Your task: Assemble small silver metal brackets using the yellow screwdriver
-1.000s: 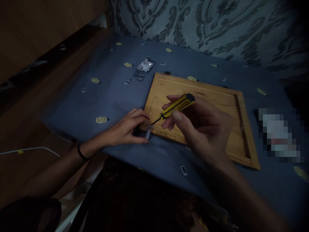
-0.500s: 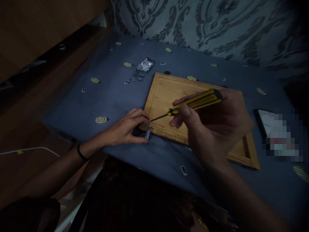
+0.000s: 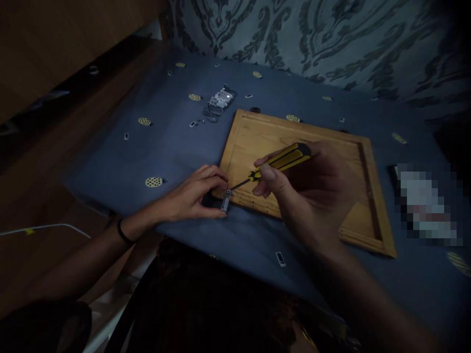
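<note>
A yellow and black screwdriver is gripped in my right hand, its shaft slanting down to the left. The tip meets a small metal cabinet hinge at the near left corner of a wooden door panel. Around that hinge my left hand curls, thumb at its near end and fingertips at the panel's corner, holding it in place. Whether a screw sits under the tip is too small to tell.
A pile of metal hinge parts lies beyond the panel, with several tiny screws beside it. A blurred-out object lies to the right. The blue patterned cloth reaches a patterned wall at the back.
My right hand has moved left and slightly down, bringing the screwdriver tip onto the hinge. My left hand and the panel have stayed put.
</note>
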A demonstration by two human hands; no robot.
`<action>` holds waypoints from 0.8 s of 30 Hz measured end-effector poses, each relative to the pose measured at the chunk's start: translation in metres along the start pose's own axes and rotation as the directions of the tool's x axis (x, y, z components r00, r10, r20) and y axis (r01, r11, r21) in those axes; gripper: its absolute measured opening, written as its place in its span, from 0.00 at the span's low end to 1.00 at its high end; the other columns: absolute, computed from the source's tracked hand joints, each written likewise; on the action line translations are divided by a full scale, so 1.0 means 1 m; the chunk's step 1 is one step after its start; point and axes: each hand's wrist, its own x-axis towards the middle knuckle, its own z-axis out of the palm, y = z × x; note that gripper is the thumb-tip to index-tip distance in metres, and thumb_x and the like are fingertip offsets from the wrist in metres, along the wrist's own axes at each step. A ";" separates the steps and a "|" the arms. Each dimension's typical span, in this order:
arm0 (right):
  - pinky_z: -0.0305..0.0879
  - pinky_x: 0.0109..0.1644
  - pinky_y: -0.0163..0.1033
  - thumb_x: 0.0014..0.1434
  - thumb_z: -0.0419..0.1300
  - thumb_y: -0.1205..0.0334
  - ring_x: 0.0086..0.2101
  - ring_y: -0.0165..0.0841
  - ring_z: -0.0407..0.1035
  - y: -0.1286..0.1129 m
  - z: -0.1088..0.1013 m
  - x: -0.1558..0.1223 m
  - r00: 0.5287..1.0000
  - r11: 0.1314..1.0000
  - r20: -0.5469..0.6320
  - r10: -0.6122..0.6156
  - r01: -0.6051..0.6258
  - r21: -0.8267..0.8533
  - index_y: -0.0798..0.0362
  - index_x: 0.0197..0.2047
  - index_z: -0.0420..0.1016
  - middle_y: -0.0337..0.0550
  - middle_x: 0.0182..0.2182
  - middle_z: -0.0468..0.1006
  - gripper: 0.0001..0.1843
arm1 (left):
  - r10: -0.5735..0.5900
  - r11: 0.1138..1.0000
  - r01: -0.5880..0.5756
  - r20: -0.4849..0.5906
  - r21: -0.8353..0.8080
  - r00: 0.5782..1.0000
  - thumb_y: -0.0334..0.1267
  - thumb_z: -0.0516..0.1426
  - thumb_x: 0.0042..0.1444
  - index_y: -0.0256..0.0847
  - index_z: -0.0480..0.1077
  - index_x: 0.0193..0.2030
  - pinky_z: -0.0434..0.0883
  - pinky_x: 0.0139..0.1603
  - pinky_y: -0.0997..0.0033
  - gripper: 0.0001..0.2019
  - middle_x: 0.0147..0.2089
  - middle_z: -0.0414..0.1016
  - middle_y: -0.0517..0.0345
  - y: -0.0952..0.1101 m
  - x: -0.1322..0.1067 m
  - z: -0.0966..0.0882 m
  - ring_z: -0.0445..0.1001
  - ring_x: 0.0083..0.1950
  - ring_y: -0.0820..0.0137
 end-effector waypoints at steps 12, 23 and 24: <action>0.77 0.33 0.34 0.64 0.71 0.63 0.24 0.25 0.77 -0.005 -0.008 0.005 0.979 0.999 0.202 0.043 -0.041 -0.015 0.45 0.45 0.83 0.34 0.33 0.80 0.06 | 0.005 1.000 -0.005 0.001 0.008 1.000 0.44 0.70 0.59 0.42 0.73 0.52 0.70 0.64 0.56 0.19 0.59 0.73 0.49 0.000 0.000 0.000 0.71 0.61 0.57; 0.72 0.23 0.35 0.57 0.76 0.50 0.19 0.26 0.73 -0.005 0.005 0.004 0.995 0.996 0.048 0.088 -0.089 0.014 0.47 0.34 0.72 0.33 0.32 0.84 0.18 | -0.027 1.000 0.027 0.015 0.008 1.000 0.47 0.69 0.60 0.42 0.73 0.51 0.71 0.63 0.56 0.19 0.58 0.74 0.49 0.001 0.001 -0.001 0.71 0.60 0.56; 0.72 0.23 0.35 0.57 0.76 0.50 0.19 0.26 0.73 -0.006 0.006 0.004 0.998 0.997 0.018 0.066 -0.066 0.026 0.47 0.34 0.71 0.33 0.32 0.84 0.18 | -0.032 0.999 0.032 0.021 0.010 0.999 0.47 0.69 0.59 0.42 0.73 0.51 0.71 0.63 0.55 0.19 0.58 0.74 0.49 0.001 0.001 -0.001 0.71 0.61 0.56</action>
